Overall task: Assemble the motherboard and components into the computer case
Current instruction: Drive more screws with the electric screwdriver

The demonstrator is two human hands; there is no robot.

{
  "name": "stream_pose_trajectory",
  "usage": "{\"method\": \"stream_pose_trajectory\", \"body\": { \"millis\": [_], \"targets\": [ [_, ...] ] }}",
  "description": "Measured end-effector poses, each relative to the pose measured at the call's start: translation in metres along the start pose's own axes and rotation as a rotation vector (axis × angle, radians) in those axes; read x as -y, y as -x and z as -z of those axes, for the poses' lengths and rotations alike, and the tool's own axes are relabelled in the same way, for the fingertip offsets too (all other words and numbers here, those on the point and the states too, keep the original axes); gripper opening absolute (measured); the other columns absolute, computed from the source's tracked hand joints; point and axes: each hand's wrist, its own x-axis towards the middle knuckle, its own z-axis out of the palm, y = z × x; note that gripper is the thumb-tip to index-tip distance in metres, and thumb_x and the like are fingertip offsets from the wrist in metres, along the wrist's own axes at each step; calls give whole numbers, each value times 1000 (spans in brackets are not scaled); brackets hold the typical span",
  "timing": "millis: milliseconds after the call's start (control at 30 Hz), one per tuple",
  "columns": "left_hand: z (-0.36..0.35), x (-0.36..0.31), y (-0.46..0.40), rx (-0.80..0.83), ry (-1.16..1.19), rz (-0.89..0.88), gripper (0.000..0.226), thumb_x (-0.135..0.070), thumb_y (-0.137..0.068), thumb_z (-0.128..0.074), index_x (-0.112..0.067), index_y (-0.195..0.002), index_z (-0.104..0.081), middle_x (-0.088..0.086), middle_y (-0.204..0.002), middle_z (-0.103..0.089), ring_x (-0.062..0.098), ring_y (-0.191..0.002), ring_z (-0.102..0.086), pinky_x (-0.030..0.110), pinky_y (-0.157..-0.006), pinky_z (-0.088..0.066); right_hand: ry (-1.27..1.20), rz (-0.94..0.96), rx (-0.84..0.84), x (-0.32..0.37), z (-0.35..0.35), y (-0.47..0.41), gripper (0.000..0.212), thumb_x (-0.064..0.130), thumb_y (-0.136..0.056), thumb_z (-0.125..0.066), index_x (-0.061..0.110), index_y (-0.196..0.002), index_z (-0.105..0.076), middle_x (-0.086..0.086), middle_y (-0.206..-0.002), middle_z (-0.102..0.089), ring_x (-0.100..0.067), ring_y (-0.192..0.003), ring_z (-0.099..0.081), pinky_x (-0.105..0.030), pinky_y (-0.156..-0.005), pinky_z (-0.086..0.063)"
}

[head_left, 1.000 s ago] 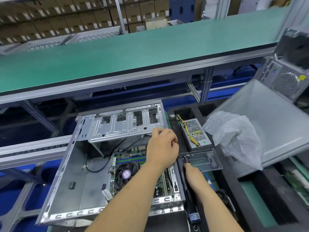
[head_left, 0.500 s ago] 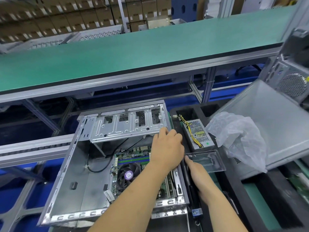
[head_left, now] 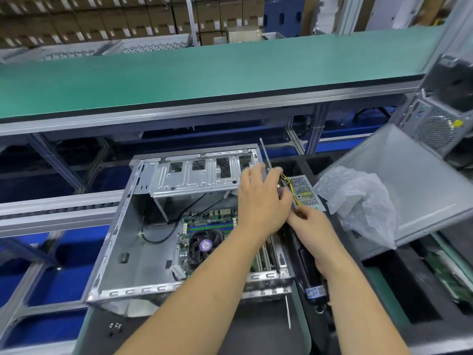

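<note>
Head view: open case (head_left: 120,242), centre; both hands at its 3 o'clock edge. Left hand (head_left: 258,198) pinches an expansion card (head_left: 266,160); right hand (head_left: 313,226) curled, grip hidden. Seat it squarely, gently.

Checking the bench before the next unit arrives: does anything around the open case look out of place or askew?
The crumpled plastic bag lies loose against a tilted grey side panel right of the computer case, and a small power supply with yellow wires sits outside the case. Nothing looks damaged or spilled.
</note>
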Motion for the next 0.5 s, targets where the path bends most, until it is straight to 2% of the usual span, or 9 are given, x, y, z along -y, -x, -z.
{"method": "stream_pose_trajectory", "body": {
  "millis": [100, 167, 200, 300, 333, 433, 500],
  "targets": [
    [39, 3, 18, -114, 42, -148, 41, -26, -83, -54, -27, -122, -62, 3, -143, -45, 26, -137, -28, 47, -109, -24, 77, 103, -8, 20, -10, 32, 26, 37, -90, -71, 12, -84, -68, 4, -66, -60, -7, -62, -48, -27, -59, -39],
    [69, 16, 36, -125, 59, -217, 33, -26, -81, -49, -26, -107, -69, -4, -130, -57, 20, -132, -37, 45, -110, -20, 155, 167, 36, 30, -28, 59, 18, 33, -84, -74, 17, -83, -66, 10, -63, -59, -3, -57, -46, -18, -53, -38],
    [84, 25, 48, -123, 44, -220, 29, -27, -81, -45, -25, -97, -70, -7, -117, -62, 18, -124, -45, 44, -109, -20, 208, 191, 80, 33, -41, 72, 16, 31, -81, -75, 18, -83, -66, 9, -63, -60, -4, -57, -46, -16, -52, -38],
    [123, 68, 90, -149, -99, -150, 26, -30, -83, -40, -26, -75, -65, -12, -79, -63, 14, -89, -55, 46, -107, -24, 350, 247, 235, 34, -90, 108, 20, 34, -78, -75, 23, -94, -69, 5, -79, -71, -14, -70, -60, -31, -64, -49],
    [131, 83, 106, -186, -161, -124, 27, -30, -83, -40, -25, -72, -64, -11, -71, -62, 15, -81, -54, 46, -104, -26, 380, 264, 280, 32, -106, 118, 17, 32, -81, -76, 28, -97, -69, 8, -84, -72, -13, -75, -64, -33, -68, -52],
    [148, 126, 148, -244, -261, -56, 26, -27, -82, -42, -19, -65, -60, -5, -56, -55, 21, -62, -50, 44, -97, -35, 456, 307, 385, 23, -150, 141, 20, 28, -86, -76, 41, -99, -68, 19, -91, -72, -3, -82, -66, -26, -71, -53],
    [156, 148, 169, -220, -267, -20, 23, -24, -81, -45, -17, -62, -55, -2, -50, -51, 24, -53, -45, 40, -91, -39, 486, 316, 433, 13, -172, 149, 19, 25, -85, -76, 37, -98, -69, 16, -92, -72, -4, -84, -65, -29, -77, -54]
  ]
}}
